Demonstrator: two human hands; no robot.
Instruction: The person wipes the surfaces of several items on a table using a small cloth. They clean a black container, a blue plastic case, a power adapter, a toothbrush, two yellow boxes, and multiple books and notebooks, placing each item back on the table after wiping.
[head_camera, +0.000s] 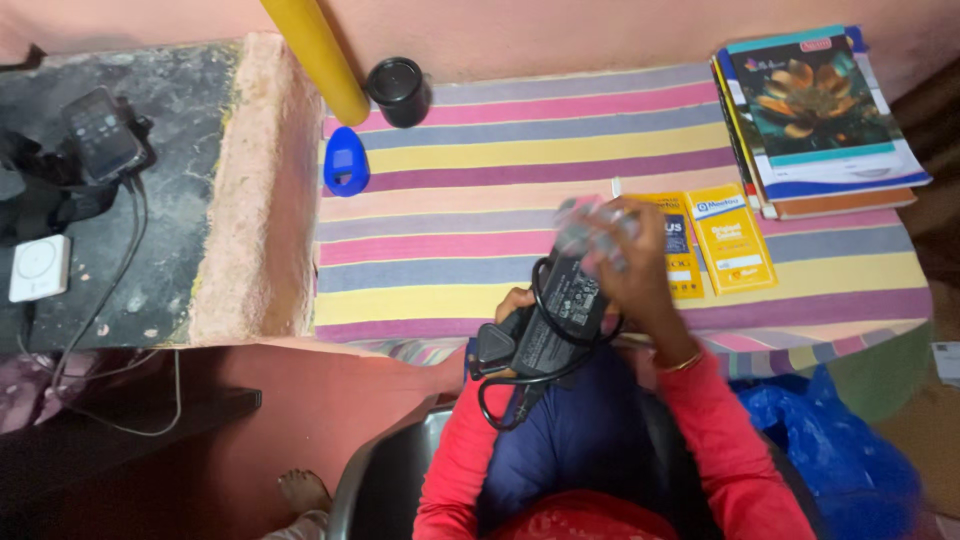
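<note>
A small blue plastic thing (346, 162) sat far left on the striped cloth (480, 150). At the cloth's near edge, the left hand (514, 303) gripped a black box-shaped power adapter (560, 310) from below. The right hand (628, 262) held its top. Its loose black cord (510, 395) dangled and might snag, tugging the adapter free.

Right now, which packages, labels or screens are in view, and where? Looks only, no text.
Two yellow packets: flat rectangles with blue tops, on the striped cloth right of the hands.
Label on power adapter: pale print on the black brick held in both hands.
Phone screen: dark, lit icons, on the black ledge far left.
Book stack: top cover teal with an orange flower, upper right.
</note>
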